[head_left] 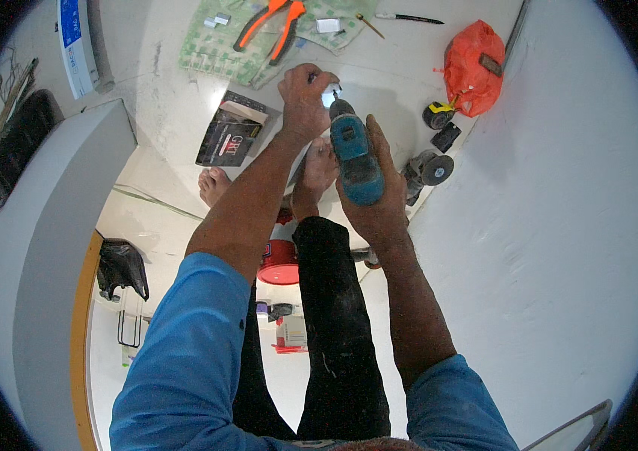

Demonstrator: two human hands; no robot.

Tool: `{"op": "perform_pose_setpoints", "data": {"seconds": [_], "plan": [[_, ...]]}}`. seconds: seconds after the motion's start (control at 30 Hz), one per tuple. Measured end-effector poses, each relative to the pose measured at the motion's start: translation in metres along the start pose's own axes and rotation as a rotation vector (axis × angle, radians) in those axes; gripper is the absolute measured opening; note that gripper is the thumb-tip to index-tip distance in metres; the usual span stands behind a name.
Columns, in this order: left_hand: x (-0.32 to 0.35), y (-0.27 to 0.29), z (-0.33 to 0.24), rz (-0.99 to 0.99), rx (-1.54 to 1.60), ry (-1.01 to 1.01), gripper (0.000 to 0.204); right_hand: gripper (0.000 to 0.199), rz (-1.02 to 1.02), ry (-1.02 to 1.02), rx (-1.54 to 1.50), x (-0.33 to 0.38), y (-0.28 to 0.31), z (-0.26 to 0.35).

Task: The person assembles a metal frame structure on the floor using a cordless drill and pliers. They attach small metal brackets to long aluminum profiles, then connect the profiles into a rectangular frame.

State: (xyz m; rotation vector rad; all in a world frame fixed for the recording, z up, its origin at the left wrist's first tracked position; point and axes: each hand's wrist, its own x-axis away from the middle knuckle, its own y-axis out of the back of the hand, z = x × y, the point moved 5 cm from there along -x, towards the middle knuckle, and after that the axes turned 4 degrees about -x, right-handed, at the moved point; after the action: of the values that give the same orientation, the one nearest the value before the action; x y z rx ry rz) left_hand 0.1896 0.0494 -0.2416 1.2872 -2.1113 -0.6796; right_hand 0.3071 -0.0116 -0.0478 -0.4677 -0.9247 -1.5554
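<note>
A red bucket (280, 255) is nearest, beside the black trouser leg (334, 316). Beyond it, the right hand (380, 214) wraps around a teal power drill (358, 161), with an angle grinder (432, 171) right and a black box (229, 143) left. Farther, the left hand (305, 101) curls its fingers narrowly beside the drill bit (335, 95); what they grip cannot be told. A tape measure (438, 115) and red plastic bag (469, 60) lie far right, orange-handled pliers (287, 37) farthest.
</note>
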Motion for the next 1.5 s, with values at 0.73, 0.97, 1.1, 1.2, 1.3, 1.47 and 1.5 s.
{"op": "perform_pose_setpoints", "data": {"seconds": [0.73,0.97,1.1,1.2,1.3,1.47,1.5], "plan": [[-0.005,-0.002,0.003,0.052,0.141,-0.133,0.039,0.045,-0.156,0.17,0.244,0.007,0.013,0.022],[-0.009,-0.002,-0.001,0.011,0.143,-0.165,0.047,0.062,0.029,0.095,0.307,-0.005,0.023,0.012],[-0.009,-0.003,0.002,0.069,0.141,-0.119,0.034,0.089,0.086,0.161,0.336,-0.01,0.023,0.016],[-0.008,-0.004,-0.001,0.055,0.135,-0.118,0.036,0.084,0.088,0.118,0.281,-0.013,0.026,0.018],[-0.007,-0.002,0.001,0.056,0.144,-0.122,0.037,0.084,0.109,0.079,0.293,-0.015,0.024,0.019],[-0.008,-0.003,0.0,0.069,0.132,-0.118,0.037,0.087,0.109,0.103,0.362,-0.019,0.022,0.018],[-0.008,-0.003,0.0,0.082,0.129,-0.12,0.037,0.087,0.12,0.108,0.421,-0.02,0.021,0.019]]}}
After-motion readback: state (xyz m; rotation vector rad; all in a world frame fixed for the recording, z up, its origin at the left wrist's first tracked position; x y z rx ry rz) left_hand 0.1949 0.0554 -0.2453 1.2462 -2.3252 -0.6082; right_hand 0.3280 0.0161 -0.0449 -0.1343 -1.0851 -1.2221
